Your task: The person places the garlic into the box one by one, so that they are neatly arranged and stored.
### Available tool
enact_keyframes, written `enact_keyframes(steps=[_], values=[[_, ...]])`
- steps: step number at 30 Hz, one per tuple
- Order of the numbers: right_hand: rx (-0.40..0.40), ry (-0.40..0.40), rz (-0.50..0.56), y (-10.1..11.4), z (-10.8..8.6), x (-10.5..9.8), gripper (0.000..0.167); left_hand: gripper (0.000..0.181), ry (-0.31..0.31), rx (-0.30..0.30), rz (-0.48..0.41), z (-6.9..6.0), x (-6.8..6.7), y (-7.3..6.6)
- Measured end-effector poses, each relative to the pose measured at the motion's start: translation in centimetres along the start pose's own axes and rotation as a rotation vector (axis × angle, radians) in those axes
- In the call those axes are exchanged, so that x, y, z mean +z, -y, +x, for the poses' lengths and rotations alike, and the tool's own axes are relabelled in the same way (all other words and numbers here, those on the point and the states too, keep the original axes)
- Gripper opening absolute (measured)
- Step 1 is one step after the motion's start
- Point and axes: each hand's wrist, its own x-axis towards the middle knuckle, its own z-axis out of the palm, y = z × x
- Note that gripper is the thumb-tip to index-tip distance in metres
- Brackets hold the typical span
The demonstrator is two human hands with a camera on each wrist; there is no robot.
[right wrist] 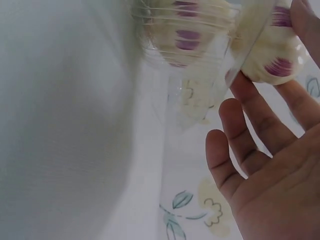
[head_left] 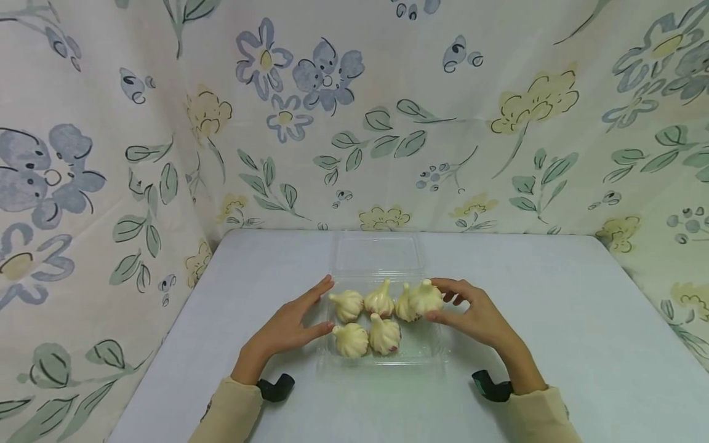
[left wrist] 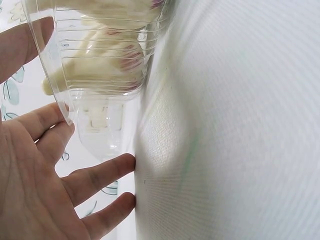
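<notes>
A clear plastic container [head_left: 419,346] lies with its lid [head_left: 378,253] folded back behind it. Inside sit several garlic bulbs [head_left: 351,340], pale with purple streaks. My right hand [head_left: 477,312] pinches one garlic bulb [head_left: 429,298] between thumb and fingers, above the container's back right corner, overlapping another bulb [head_left: 405,304] there. The right wrist view shows this held bulb [right wrist: 272,57] just past the rim. My left hand [head_left: 289,324] is at the container's left side, its fingers spread and its thumb and fingertips at the rim. In the left wrist view, two lower fingertips [left wrist: 127,162] reach the tabletop.
The container stands on a white table [head_left: 266,271]. A floral cloth [head_left: 382,172] hangs behind the table and along both sides. Dark wrist devices [head_left: 276,388] are on both forearms near the front.
</notes>
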Motion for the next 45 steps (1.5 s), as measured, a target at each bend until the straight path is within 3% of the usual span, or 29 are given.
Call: enact_keyframes(steps=[11, 16, 24, 37, 45], values=[[-0.058, 0.036, 0.034, 0.28, 0.19, 0.29, 0.057, 0.085, 0.0, 0.001, 0.008, 0.06, 0.09, 0.18], [-0.103, 0.094, 0.073, 0.29, 0.12, 0.2, 0.055, 0.084, -0.002, 0.003, 0.007, 0.04, 0.08, 0.26], [-0.097, 0.197, 0.123, 0.64, 0.02, 0.15, 0.055, 0.084, -0.003, -0.002, 0.005, 0.03, 0.12, 0.31], [0.003, 0.346, 0.144, 0.86, -0.17, 0.12, 0.062, 0.085, 0.0, 0.012, -0.002, 0.01, 0.1, 0.39], [-0.064, 0.367, 0.106, 0.6, -0.15, 0.71, 0.062, 0.086, 0.0, 0.012, -0.003, 0.05, 0.18, 0.45]])
